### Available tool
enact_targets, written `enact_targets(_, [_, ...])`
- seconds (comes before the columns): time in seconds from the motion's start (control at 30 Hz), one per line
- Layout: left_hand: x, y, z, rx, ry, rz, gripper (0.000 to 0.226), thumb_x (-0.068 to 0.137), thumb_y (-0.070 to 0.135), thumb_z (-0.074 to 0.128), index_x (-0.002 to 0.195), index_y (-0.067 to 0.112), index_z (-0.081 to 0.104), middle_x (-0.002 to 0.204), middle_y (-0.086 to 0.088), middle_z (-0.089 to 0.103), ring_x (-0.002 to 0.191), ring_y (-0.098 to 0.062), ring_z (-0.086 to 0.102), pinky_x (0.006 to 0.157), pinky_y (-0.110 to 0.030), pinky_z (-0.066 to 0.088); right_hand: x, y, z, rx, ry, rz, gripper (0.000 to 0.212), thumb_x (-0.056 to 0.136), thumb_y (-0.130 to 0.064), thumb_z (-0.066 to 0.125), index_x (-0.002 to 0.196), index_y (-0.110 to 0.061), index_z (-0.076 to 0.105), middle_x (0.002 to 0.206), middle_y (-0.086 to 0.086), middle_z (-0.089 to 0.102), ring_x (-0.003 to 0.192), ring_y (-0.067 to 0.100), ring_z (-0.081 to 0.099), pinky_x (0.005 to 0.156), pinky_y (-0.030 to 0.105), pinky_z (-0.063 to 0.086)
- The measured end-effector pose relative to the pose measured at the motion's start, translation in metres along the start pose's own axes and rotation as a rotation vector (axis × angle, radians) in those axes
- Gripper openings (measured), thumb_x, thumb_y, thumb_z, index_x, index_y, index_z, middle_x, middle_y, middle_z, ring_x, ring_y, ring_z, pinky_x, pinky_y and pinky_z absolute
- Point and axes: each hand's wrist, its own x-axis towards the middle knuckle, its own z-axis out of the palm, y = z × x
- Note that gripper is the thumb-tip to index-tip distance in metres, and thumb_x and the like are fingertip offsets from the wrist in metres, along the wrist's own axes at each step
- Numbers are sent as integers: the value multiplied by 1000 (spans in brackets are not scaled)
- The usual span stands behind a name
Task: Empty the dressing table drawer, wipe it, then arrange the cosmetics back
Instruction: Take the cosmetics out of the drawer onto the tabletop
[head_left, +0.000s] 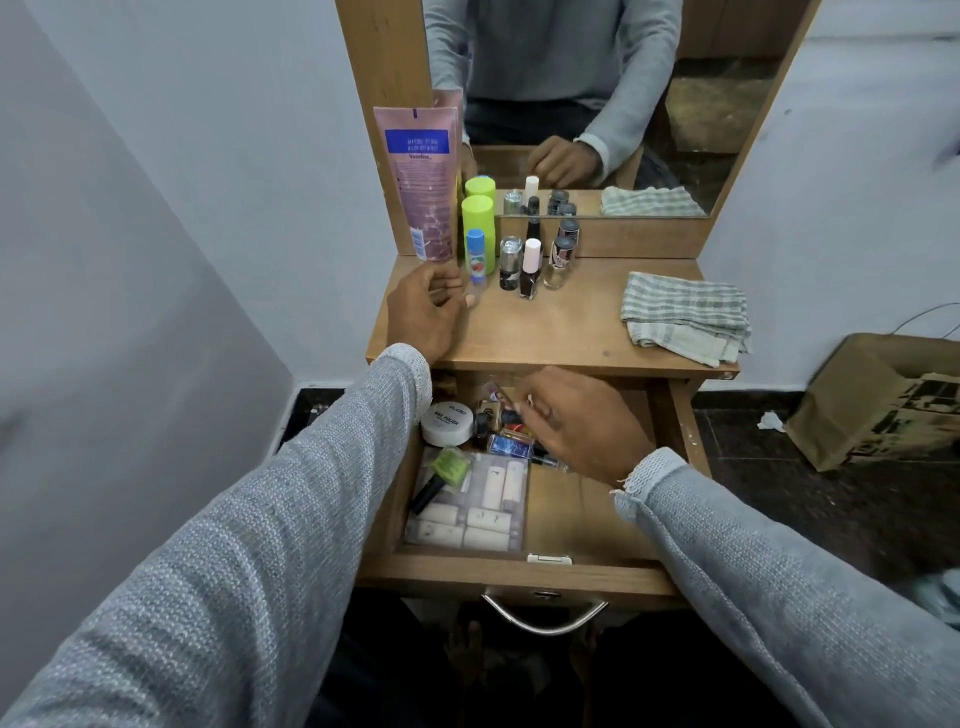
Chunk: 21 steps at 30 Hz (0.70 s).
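Observation:
The wooden drawer stands pulled open below the table top. Inside lie a white round nail polish remover tub, a clear pouch of cream tubes, a green item with a black stick and several small bottles at the back. My right hand reaches into the drawer's back, fingers curled over the small bottles; what it grips is hidden. My left hand hovers with loosely curled fingers beside a small blue-capped stick on the top. A pink Vaseline tube, a green bottle and several nail polish bottles stand there.
A folded checked cloth lies at the right of the table top. The mirror rises behind. A brown paper bag sits on the dark floor at right. White walls close both sides. The drawer handle faces me.

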Motion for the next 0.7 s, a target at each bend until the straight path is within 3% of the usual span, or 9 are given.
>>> enact_targets(0.1, [-10,-3,-7,-11,-5,-4,36,77,8,77,110,5,64,103,-2,67,91,-8,63,76,-4,48,-5,-1,15,-108,-327,86,18,94,-32,50,104,-20,58,97,-1,62,83,19,63,71,34,52])
enact_targets(0.17, [-15,-6,-11,-38,-11,-4,36,77,8,77,110,5,64,104,-2,67,92,-8,64,77,-5,49,-5,-4,23,-161,-413,168,24,93,-36,50,111,-21,55,101,4,65,86,27,65,75,40,54])
enact_targets(0.3, [-18,-8,-15,-70,-21,-27,36,77,7,77,110,5,64,104,-2,68,92,-8,65,80,-8,50,4,-14,37,-252,-458,225,31,95,-36,47,118,-18,55,106,9,66,88,30,65,73,35,48])
enact_targets(0.43, [-19,-8,-16,-111,-41,-44,35,77,3,76,109,6,63,103,-3,67,93,-12,66,86,-17,52,19,-24,40,-366,-511,254,28,95,-22,46,117,-10,60,109,13,67,97,33,65,70,35,41])
enact_targets(0.57, [-21,-8,-19,-131,-61,-60,36,78,1,75,111,5,61,103,-2,67,93,-10,65,85,-15,52,21,-29,39,-452,-549,217,21,96,-14,47,108,-7,63,106,12,67,95,33,66,71,37,46])
enact_targets(0.7, [-25,-7,-22,-131,-70,-66,33,79,1,73,110,7,61,106,-4,67,97,-13,66,91,-22,52,18,-32,39,-487,-575,161,24,95,-8,44,110,-7,62,109,12,66,98,35,64,76,41,49])
